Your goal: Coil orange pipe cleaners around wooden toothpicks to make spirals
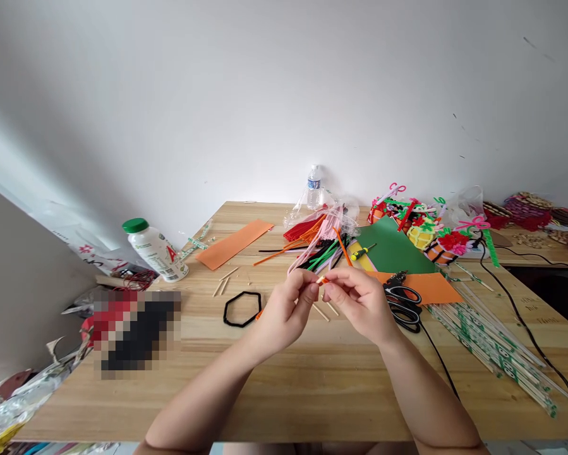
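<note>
My left hand and my right hand meet above the middle of the table. The fingertips of both pinch a short piece of wooden stick with an orange pipe cleaner at it. Most of that piece is hidden by the fingers. Behind my left wrist an orange tip shows; I cannot tell whether it belongs to the same pipe cleaner. Left of my left hand lies a black pipe cleaner bent into a six-sided ring. Short wooden sticks lie beneath my hands, with several more beyond the ring.
Beyond my hands lie loose pipe cleaners, a yellow screwdriver, green paper and finished baskets. Scissors, a glue gun's cable and wrapped chopsticks are at right. A white bottle and orange paper stand left.
</note>
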### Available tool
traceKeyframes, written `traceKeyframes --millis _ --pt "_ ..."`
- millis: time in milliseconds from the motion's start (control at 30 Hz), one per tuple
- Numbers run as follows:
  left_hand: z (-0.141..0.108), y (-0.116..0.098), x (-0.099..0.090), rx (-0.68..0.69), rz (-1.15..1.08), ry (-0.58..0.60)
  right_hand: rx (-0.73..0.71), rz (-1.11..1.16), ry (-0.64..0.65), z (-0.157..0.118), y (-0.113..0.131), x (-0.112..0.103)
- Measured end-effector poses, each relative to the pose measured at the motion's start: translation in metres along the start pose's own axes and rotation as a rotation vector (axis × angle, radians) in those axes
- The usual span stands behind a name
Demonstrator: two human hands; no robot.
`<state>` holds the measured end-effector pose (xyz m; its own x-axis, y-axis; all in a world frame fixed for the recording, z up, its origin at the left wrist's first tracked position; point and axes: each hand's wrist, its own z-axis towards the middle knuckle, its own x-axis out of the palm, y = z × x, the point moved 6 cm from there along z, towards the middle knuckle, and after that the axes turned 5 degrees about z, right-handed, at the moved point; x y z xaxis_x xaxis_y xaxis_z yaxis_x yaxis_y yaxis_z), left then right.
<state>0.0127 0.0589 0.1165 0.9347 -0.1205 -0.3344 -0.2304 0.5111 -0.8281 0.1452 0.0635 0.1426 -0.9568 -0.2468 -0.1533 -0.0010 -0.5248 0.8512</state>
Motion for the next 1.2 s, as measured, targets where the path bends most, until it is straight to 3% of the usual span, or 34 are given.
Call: traceKeyframes --millis 467,800,900,1033,1133,1200 --pt "-0.004 -0.008 0.004 0.074 0.002 -0.021 -0.043 -0.001 -0.004 -0.007 0.004 0.005" --pt "-0.001 -0.001 0.008 -0.091 -0.454 0.056 -0.150 -0.106 0.045 -0.010 0.016 0.006" --pt "0.000 0.001 0.013 -0.190 -0.632 0.146 -0.261 -0.149 0.057 -0.009 0.025 0.004" --pt "-0.004 0.002 0.027 -0.411 -0.869 0.387 -0.326 -0.104 0.127 -0.007 0.031 0.003" --pt "-0.009 0.000 0.035 -0.520 -1.008 0.541 -0.292 -0.050 0.147 -0.006 0.029 0.003" --pt "-0.009 0.000 0.036 -0.526 -1.029 0.544 -0.228 -0.024 0.137 -0.006 0.025 0.002"
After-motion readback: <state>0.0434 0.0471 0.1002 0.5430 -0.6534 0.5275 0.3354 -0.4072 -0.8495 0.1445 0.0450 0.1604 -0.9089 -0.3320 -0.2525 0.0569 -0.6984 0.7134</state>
